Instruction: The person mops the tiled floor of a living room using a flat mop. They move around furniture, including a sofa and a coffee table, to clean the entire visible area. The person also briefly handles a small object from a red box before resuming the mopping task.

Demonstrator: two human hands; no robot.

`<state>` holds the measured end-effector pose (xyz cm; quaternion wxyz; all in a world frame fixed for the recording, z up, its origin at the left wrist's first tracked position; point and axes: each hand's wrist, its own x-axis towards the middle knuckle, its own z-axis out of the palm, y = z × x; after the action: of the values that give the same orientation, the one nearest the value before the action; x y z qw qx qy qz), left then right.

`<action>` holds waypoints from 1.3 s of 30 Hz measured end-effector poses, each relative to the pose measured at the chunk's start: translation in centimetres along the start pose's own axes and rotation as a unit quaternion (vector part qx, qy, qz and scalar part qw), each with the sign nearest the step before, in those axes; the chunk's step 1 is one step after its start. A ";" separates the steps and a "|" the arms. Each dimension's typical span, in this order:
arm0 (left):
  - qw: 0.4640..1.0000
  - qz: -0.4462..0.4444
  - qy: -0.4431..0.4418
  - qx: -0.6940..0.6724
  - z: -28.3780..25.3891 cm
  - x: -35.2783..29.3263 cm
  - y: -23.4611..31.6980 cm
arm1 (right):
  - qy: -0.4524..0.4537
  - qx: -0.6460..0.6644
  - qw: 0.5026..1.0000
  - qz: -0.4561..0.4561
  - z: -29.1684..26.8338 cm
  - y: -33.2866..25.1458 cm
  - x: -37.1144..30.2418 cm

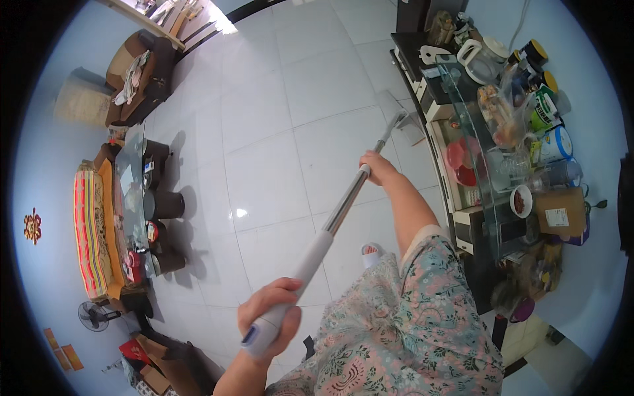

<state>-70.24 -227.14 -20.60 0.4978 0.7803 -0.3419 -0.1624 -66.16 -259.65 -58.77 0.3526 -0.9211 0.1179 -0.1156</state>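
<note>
Both my hands are closed around one long-handled floor tool (313,261), which runs diagonally over pale, glossy floor tiles (264,178) from seven o'clock up to between one and two o'clock. My left hand (276,310), at seven o'clock, wraps the thick white grip near its end, fingers over the top and thumb on the near side. My right hand (378,169), at two o'clock with the arm stretched out, is closed on the slimmer metal pole farther along. The tool's flat head (411,122) is at the far end, low at the floor, just beside a dark and cream cabinet (465,228); whether it touches the cabinet I cannot tell. At three o'clock, the cabinet's glass top carries a white bowl (521,200) and a cardboard box (559,211). At nine o'clock stand a glass-topped table (134,165), dark stools (166,204) beside it, and a sofa with a striped cover (89,228). An armchair (158,69) is at ten o'clock, a black fan (94,316) at eight. My floral clothing (409,323) fills five o'clock, with one slipper (370,249) showing just above it.
</note>
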 end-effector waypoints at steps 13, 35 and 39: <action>0.938 -0.171 0.296 -0.064 -14.2 -39.4 5.5 | -0.227 0.002 0.972 -0.058 10.7 -33.5 -27.2; 0.988 -0.035 0.118 -0.089 -14.0 -43.4 5.7 | -0.131 -0.006 0.991 0.021 4.6 -32.6 -37.2; 0.997 -0.026 -0.013 -0.070 -10.0 -38.8 5.3 | -0.113 -0.009 0.992 0.057 4.6 -25.6 -37.7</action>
<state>-93.96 -194.89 -14.76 0.5423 0.7501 -0.3156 -0.2089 -97.00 -226.99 -49.68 0.3614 -0.9231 0.1311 0.0102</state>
